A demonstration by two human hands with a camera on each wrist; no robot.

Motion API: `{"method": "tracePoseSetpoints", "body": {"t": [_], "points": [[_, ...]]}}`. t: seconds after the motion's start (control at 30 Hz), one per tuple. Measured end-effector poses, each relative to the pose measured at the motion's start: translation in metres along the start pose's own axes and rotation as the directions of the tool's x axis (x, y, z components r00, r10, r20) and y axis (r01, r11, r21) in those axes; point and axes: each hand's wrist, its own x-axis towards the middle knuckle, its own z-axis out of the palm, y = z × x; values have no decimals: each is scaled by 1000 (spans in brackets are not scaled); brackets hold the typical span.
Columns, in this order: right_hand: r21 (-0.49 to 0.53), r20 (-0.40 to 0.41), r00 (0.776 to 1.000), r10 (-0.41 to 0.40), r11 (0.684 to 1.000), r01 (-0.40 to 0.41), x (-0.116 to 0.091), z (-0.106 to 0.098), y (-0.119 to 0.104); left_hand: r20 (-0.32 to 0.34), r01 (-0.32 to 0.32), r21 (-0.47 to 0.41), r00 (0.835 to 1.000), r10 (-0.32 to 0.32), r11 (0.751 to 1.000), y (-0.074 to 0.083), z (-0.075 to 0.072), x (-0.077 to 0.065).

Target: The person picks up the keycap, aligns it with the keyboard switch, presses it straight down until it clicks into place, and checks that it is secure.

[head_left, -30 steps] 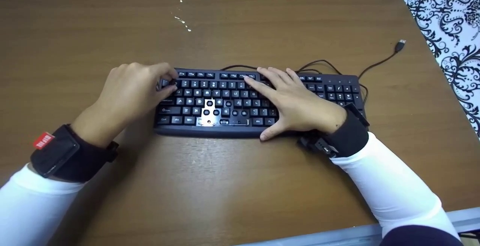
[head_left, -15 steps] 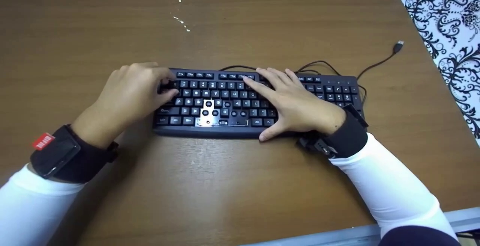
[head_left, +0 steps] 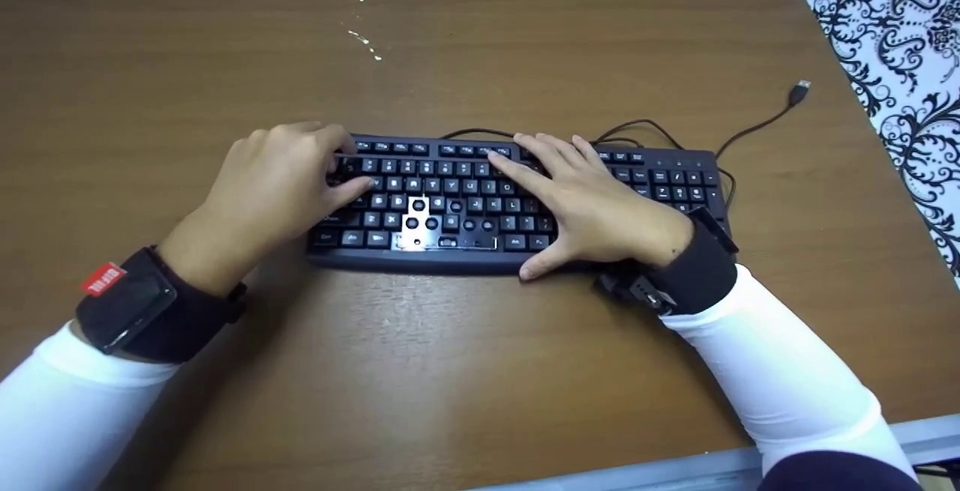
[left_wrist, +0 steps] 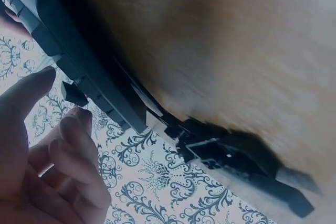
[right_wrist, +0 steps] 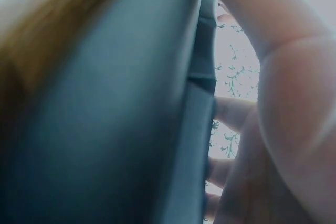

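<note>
The black keyboard lay on the table, uncapped key sockets showing left of its middle. My right hand spread across it; my left hand curved over its far left corner, near what looked like a raised keycap, though I couldn't tell whether I pinched it. I judged a crooked pull could snap a stem, and too light a right hand could let the board slide. The red tag was illegible; the near left key seemed to say Ctrl.

Long black keyboard flat on a wooden table, bare sockets near its middle.
</note>
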Motion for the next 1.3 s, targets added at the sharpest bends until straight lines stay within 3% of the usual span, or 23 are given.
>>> {"method": "tracePoseSetpoints", "body": {"t": [0.23, 0.57, 0.77, 0.93, 1.13, 1.3], "points": [[7, -4, 1000, -2, 1000, 2, 0, 0, 0, 39, 27, 2, 999, -27, 1000, 4, 0, 3], [-4, -1, 1000, 0, 1000, 0, 0, -1, 0, -41, -75, 62, 996, 78, 995, 3, 2, 0], [-9, -1, 1000, -1, 1000, 1, 0, -1, 1, -65, -76, 48, 995, 79, 996, 7, 1, 0], [-9, -2, 1000, -2, 1000, 2, 0, 0, 1, -99, -91, 9, 991, 91, 996, 18, 0, 1], [-10, -9, 1000, -6, 1000, 6, 0, 0, 1, -123, -155, -31, 981, 150, 987, 36, 3, 1], [-4, -34, 999, -20, 1000, 20, 0, 2, 2, -54, -203, -43, 978, 200, 978, 57, 5, 3]]}}
